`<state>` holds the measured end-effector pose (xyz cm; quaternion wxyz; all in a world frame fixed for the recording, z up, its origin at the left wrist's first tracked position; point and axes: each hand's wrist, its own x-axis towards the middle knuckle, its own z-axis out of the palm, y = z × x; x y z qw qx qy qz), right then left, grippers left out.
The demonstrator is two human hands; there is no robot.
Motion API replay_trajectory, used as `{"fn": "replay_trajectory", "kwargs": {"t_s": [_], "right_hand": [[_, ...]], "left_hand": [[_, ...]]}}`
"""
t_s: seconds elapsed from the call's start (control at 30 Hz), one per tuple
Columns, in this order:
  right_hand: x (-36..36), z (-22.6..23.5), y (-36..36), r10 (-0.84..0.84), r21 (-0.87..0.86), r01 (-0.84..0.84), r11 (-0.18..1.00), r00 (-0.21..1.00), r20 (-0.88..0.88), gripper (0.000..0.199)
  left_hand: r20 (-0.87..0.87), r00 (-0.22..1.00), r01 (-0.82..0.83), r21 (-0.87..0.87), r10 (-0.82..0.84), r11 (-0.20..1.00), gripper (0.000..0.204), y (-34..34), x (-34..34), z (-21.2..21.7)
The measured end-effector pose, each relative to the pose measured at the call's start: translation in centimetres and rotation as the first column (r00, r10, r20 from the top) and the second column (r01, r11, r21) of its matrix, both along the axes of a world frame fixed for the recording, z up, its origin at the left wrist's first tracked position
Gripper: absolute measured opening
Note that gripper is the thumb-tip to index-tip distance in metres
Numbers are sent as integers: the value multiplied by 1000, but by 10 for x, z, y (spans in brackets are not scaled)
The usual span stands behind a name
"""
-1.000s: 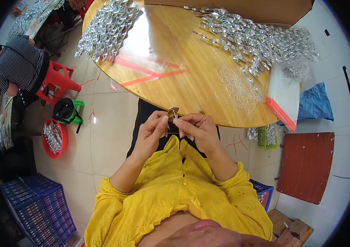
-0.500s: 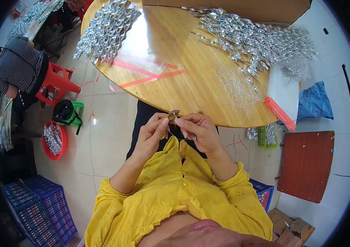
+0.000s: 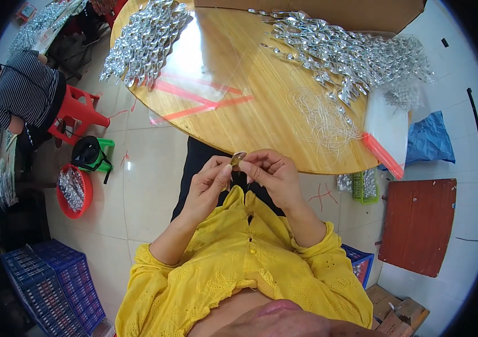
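My left hand point(image 3: 208, 182) and my right hand point(image 3: 271, 171) meet in front of my chest, just below the near edge of the round wooden table point(image 3: 250, 121). Together they pinch a small shiny leaf-shaped piece point(image 3: 238, 158) between the fingertips. A thin thread seems to hang from it, too fine to be sure. On the table lie a heap of silver leaf pieces at the left point(image 3: 146, 39), a larger heap at the right point(image 3: 351, 50) and a tangle of white thread point(image 3: 323, 118).
A person in a striped top point(image 3: 25, 98) sits at far left by a red stool point(image 3: 78, 112). A red basin of silver pieces point(image 3: 72, 191), blue crates point(image 3: 53, 286), a small green basket point(image 3: 365, 185), a blue bag point(image 3: 430, 137) and a red-brown board point(image 3: 418, 224) stand on the tiled floor.
My hands stay at the same spot with small finger movements on the leaf piece. Nothing else has visibly moved.
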<state>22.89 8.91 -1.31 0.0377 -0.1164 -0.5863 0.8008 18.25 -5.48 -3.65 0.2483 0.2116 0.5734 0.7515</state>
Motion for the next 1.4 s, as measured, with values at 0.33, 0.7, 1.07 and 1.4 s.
{"fn": "replay_trajectory", "kwargs": {"t_s": [0.33,0.7,1.07,1.4], "right_hand": [[1,2,3,12,23,-10,1000,996,-93,43],[10,0,2,39,92,-24,995,984,-171,45],[9,-2,4,10,45,-2,999,983,-183,49],[12,-3,5,24,63,-8,998,964,-263,51]], "left_hand": [[-4,999,35,8,-35,999,22,3,9,1],[121,992,43,13,-44,999,17,7,1,12],[234,971,25,66,-40,998,19,17,-2,18],[372,921,54,172,-116,984,19,19,-1,1]]}}
